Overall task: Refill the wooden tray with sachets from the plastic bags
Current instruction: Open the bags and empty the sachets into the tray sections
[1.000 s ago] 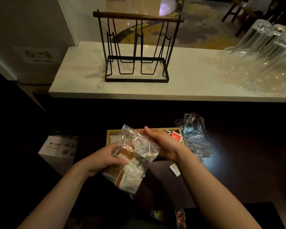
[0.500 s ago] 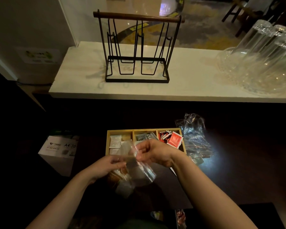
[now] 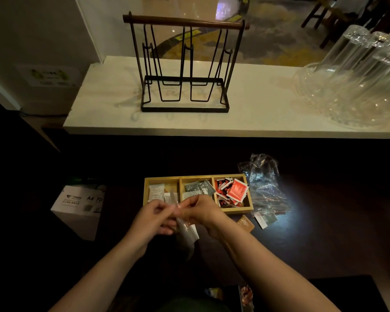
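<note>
Lowered now, both hands (image 3: 178, 212) pinch a clear bag (image 3: 186, 233) before the sachet-filled wooden tray (image 3: 239, 209)

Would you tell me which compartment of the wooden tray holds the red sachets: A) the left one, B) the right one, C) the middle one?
B: the red sachets are piled in the right compartment of the wooden tray, nearest the crumpled plastic bag.

A café or hotel service counter: upturned glasses (image 3: 356, 82), sachet tray (image 3: 233, 209), dining chairs (image 3: 320, 16)

matt wood tray (image 3: 236, 210), glossy clear plastic bag (image 3: 265, 185), black metal rack (image 3: 185, 64)
</note>
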The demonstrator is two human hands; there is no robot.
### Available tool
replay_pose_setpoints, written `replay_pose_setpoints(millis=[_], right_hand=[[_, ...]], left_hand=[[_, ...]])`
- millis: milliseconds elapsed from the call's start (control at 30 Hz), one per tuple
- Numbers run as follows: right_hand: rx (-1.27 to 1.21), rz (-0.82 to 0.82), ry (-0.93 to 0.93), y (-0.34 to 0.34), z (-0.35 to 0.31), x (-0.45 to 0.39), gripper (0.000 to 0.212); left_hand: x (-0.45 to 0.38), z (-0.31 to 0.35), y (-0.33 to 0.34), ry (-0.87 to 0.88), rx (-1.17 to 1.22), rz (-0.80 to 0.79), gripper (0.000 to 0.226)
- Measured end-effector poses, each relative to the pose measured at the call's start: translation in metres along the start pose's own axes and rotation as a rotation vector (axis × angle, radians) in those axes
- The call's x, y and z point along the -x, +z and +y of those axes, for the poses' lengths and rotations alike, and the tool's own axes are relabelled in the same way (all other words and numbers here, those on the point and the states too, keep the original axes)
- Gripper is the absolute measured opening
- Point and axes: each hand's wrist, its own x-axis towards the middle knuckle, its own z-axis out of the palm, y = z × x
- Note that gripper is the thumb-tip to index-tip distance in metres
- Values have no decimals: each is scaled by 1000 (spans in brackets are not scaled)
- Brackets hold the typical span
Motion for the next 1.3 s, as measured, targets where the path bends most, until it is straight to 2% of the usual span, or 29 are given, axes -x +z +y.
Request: replay_pose_setpoints(millis=[67, 133, 267, 367, 500, 633, 733, 1000, 1300], right_hand=[[91, 68, -21, 9, 0, -1, 20], [167, 111, -41, 16, 2, -4, 19], [177, 112, -63, 17, 7, -5, 20], [191, 104, -71, 16, 9, -4, 18], [153, 49, -31, 12, 7, -3, 19], [82, -2, 63, 6, 7, -5, 11], [58, -19, 63, 5, 6, -5, 8], [66, 38, -13, 7, 7, -4, 16], [-18, 154, -11, 16, 11, -4, 20]], left_hand=[[0, 3, 10, -28, 52, 21, 27], [-3, 4, 16, -42, 82, 82, 29], [-5, 4, 17, -36, 92, 129, 14], [-6, 3, 14, -39, 86, 125, 14], [-6, 2, 12, -30, 96, 121, 12], [-6, 1, 10, -30, 87, 99, 15], [-6, -1, 12, -25, 69, 112, 17], [-5, -4, 20, -29, 75, 203, 6], [-6, -4, 23, 36, -53, 261, 13]])
